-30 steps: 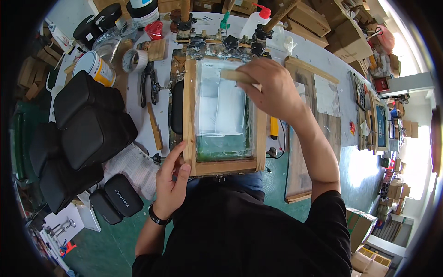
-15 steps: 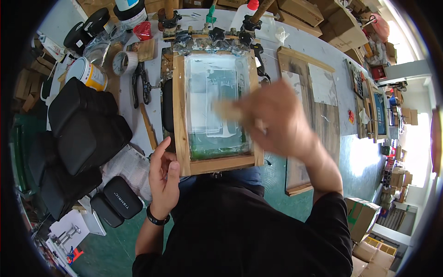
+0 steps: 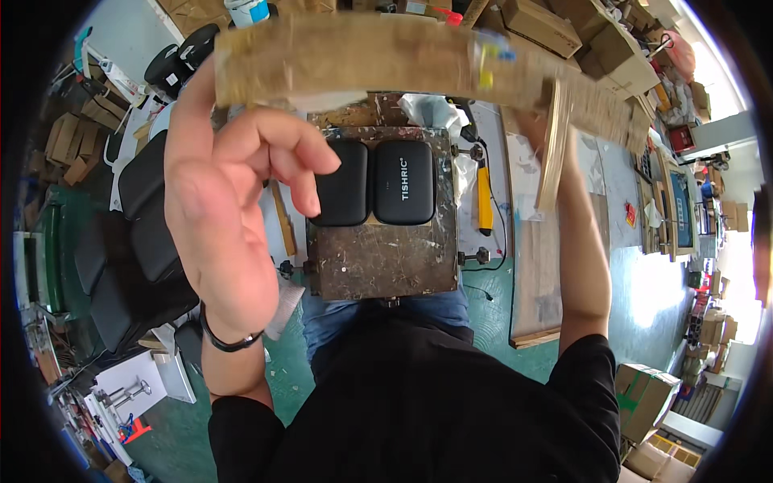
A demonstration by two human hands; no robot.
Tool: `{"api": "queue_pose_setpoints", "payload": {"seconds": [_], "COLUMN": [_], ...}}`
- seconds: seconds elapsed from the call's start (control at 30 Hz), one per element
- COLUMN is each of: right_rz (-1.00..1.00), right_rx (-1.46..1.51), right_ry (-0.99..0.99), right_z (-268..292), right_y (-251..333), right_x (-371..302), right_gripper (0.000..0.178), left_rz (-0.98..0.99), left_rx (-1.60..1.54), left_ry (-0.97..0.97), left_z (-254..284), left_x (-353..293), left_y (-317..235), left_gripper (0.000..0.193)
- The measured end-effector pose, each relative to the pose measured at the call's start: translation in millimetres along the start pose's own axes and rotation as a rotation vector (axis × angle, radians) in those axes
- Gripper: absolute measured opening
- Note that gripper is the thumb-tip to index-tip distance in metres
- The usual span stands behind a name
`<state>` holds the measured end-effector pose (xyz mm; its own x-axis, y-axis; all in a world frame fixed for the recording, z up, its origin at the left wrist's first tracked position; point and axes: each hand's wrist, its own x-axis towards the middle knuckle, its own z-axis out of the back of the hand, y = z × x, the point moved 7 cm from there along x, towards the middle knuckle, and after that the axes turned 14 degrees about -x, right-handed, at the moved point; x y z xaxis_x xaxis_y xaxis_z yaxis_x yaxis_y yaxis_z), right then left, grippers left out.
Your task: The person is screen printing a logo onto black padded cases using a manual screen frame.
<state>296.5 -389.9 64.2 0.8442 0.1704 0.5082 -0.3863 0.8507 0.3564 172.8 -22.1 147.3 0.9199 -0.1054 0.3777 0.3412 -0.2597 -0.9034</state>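
A wooden screen frame (image 3: 378, 56) is tilted up close to the camera and blurred across the top of the view. My left hand (image 3: 229, 201) grips its left end with thumb and forefinger, the other fingers curled. My right forearm (image 3: 581, 266) reaches up to the frame's right end, where my right hand (image 3: 533, 125) is mostly hidden behind the frame beside a thin wooden slat (image 3: 551, 161). Below lies a stained brown platen (image 3: 382, 258) with two black zip cases (image 3: 374, 183) side by side on it.
Several black cases (image 3: 133, 241) are piled on the left of the bench. A yellow-handled tool (image 3: 481, 197) and long wooden boards (image 3: 533, 274) lie right of the platen. Cardboard boxes (image 3: 564, 24) crowd the back, and a white stand (image 3: 141, 386) sits on the green floor.
The frame lay flat on the platen while my right hand drew a squeegee over it; now it is swung up toward the camera, uncovering the two black cases. My left hand rose with it.
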Motion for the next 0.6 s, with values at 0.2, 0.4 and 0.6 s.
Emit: {"api": "queue_pose_setpoints", "payload": {"seconds": [0.2, 0.4, 0.6], "right_rz": [0.276, 0.341, 0.341], "right_rx": [-0.105, -0.039, -0.063], "right_ry": [0.415, 0.449, 0.493], "right_z": [-71.3, -83.1, -90.9], "right_y": [81.6, 102.2, 102.6], "right_x": [-89.7, -80.0, -80.1], "right_gripper": [0.126, 0.140, 0.142], "left_rz": [-0.101, -0.030, 0.149], "left_rx": [-0.047, 0.242, 0.350], "left_ry": [-0.040, -0.101, -0.079], "left_z": [14.4, 70.9, 62.5], "left_x": [-6.5, -74.8, -99.5], "left_y": [13.0, 9.8, 62.9], "left_gripper": [0.094, 0.055, 0.036]}}
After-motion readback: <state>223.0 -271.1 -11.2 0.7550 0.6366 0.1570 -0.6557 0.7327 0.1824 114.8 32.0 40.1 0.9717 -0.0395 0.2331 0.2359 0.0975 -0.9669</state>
